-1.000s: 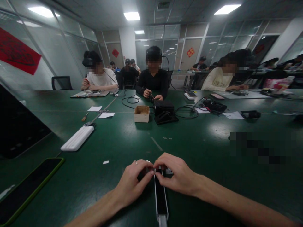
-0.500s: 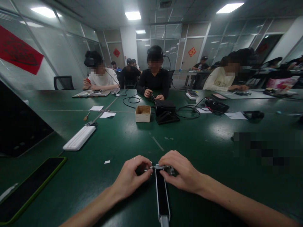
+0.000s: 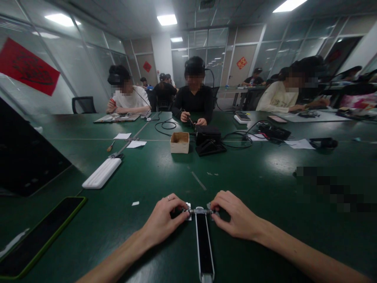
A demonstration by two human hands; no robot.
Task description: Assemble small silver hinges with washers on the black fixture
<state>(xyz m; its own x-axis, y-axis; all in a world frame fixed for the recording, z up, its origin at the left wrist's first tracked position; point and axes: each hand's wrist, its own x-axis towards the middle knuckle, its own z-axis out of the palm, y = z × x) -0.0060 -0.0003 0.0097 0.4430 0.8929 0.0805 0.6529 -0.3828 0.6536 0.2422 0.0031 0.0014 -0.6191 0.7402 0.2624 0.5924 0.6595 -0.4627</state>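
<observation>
A long narrow black strip with a silver frame (image 3: 204,245) lies on the green table (image 3: 265,188), running from the near edge up to my hands. At its far end sits a small metal cross-piece (image 3: 200,211). My left hand (image 3: 166,218), a ring on one finger, pinches the left end of that cross-piece. My right hand (image 3: 237,216) pinches its right end. Both hands rest on the table, fingers closed on the small metal part.
A white ridged block (image 3: 101,173) and a dark phone in a green case (image 3: 38,236) lie to the left. A small cardboard box (image 3: 180,142), a black device with cables (image 3: 209,140) and papers lie farther back. Three people sit across the table.
My hands have drawn apart from the middle of the strip's end to either side, exposing the metal cross-piece between them. The view has shifted slightly.
</observation>
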